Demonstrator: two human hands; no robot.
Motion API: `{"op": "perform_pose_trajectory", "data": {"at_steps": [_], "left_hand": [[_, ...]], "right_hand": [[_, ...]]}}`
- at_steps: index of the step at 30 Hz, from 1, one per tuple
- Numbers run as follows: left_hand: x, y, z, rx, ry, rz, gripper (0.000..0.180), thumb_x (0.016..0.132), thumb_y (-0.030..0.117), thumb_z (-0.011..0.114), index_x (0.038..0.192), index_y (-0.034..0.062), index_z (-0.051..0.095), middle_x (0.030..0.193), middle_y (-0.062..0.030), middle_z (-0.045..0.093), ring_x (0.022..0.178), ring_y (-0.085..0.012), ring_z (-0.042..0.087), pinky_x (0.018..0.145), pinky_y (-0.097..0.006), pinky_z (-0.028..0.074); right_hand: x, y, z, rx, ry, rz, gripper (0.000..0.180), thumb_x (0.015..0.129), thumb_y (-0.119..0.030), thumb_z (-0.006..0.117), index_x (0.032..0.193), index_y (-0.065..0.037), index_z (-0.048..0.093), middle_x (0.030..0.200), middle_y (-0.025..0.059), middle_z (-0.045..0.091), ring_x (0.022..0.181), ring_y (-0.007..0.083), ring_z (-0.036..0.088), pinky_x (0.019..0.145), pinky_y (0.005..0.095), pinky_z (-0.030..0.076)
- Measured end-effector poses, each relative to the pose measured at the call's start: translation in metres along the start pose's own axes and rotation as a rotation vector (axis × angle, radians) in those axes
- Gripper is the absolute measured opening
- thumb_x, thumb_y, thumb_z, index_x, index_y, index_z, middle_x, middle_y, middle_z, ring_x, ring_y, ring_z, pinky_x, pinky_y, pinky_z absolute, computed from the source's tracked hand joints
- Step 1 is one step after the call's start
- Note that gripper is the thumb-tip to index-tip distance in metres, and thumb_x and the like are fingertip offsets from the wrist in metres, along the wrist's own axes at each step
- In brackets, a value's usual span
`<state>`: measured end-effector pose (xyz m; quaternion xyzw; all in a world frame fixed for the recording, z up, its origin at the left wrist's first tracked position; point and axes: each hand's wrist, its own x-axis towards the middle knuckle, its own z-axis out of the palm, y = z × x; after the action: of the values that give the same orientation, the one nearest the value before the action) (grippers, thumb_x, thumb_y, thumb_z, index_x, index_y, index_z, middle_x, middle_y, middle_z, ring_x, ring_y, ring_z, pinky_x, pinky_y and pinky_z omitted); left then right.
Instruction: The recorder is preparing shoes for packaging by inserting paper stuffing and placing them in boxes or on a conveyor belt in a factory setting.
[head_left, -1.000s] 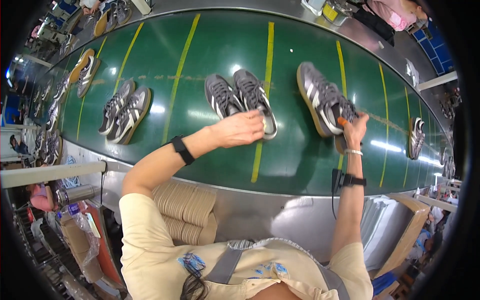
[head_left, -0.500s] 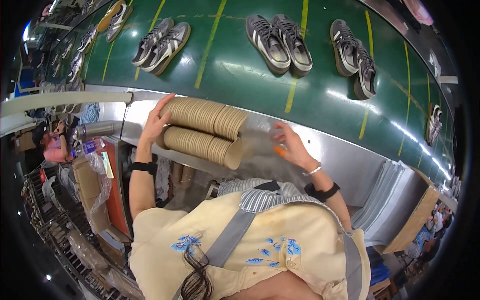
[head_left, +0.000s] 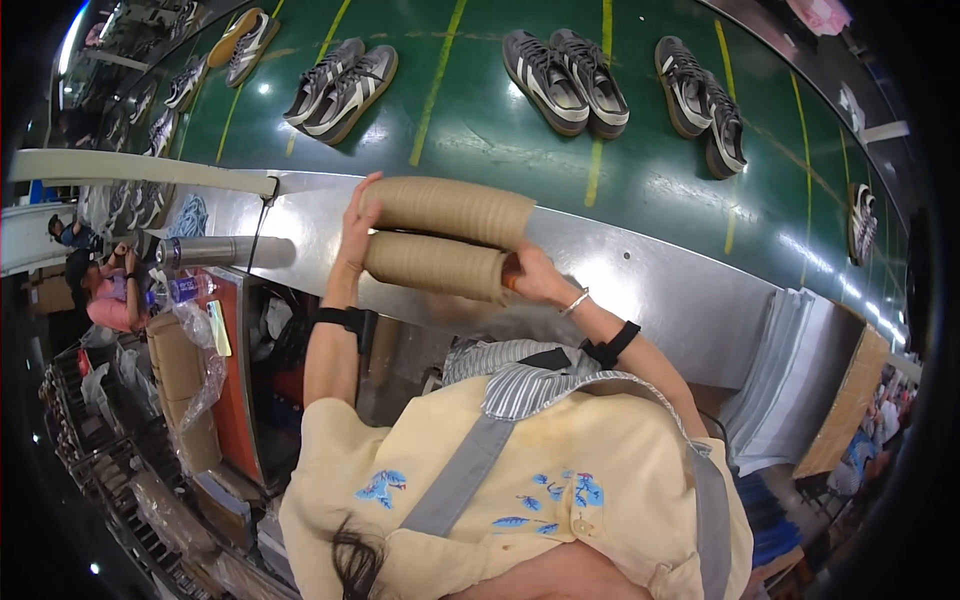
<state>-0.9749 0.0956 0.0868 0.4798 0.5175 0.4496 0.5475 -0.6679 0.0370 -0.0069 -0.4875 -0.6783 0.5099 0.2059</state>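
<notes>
Past your grip runs a shiny green belt [head_left: 470, 165] with yellow lines [head_left: 438, 85], and a silver metal ledge [head_left: 670, 290] sits on this side of it. Off to the left of your grip, a person [head_left: 115, 303] in pink shows in the busy room. Beyond your hands are three pairs of grey shoes [head_left: 545, 85]; those far left look too small to count for sure. Two brown card rows [head_left: 450, 208] lie between your hands, your left hand [head_left: 353, 232] clamped on their left ends, your right hand [head_left: 540, 277] curled tight on the nearer row's right end.
</notes>
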Motion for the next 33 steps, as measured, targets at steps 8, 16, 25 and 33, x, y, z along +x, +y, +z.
{"op": "perform_pose_trajectory", "data": {"at_steps": [8, 16, 25, 33], "left_hand": [[-0.008, -0.011, 0.106, 0.051, 0.109, 0.016, 0.051, 0.088, 0.028, 0.065, 0.130, 0.0054, 0.047, 0.125, -0.0128, 0.050, 0.116, -0.0231, 0.047, 0.100, -0.033, 0.036], [-0.034, 0.072, 0.162, 0.502, -0.164, 0.381, 0.050, 0.074, 0.013, 0.073, 0.117, -0.0014, 0.054, 0.117, -0.0169, 0.057, 0.118, -0.0308, 0.049, 0.101, -0.037, 0.037], [-0.058, 0.030, 0.235, 0.900, -0.512, 0.716, 0.063, 0.063, 0.018, 0.080, 0.119, 0.0017, 0.053, 0.117, -0.0146, 0.056, 0.114, -0.0316, 0.051, 0.097, -0.043, 0.038], [-0.053, 0.075, 0.249, 0.690, -0.552, 0.690, 0.065, 0.063, 0.016, 0.082, 0.119, 0.0031, 0.053, 0.121, -0.0118, 0.055, 0.120, -0.0304, 0.047, 0.103, -0.042, 0.034]], "right_hand": [[-0.047, -0.006, -0.076, 0.505, 0.282, 0.118, 0.049, 0.078, -0.008, 0.071, 0.121, 0.003, 0.051, 0.112, 0.0183, 0.063, 0.101, 0.0219, 0.062, 0.086, 0.0327, 0.049], [-0.130, -0.018, -0.111, 0.560, 0.702, 0.198, 0.022, 0.084, -0.002, 0.065, 0.105, -0.001, 0.059, 0.094, 0.0043, 0.062, 0.078, 0.0093, 0.057, 0.070, 0.0236, 0.048], [-0.124, -0.042, -0.084, 0.551, 0.504, 0.061, 0.004, 0.088, -0.002, 0.062, 0.084, -0.001, 0.062, 0.076, -0.0022, 0.059, 0.072, 0.0055, 0.053, 0.067, 0.0208, 0.043], [-0.186, -0.036, -0.143, 0.737, 0.584, -0.186, 0.003, 0.088, 0.001, 0.058, 0.087, 0.000, 0.060, 0.085, -0.0015, 0.057, 0.081, 0.0061, 0.051, 0.072, 0.0214, 0.042]]}}
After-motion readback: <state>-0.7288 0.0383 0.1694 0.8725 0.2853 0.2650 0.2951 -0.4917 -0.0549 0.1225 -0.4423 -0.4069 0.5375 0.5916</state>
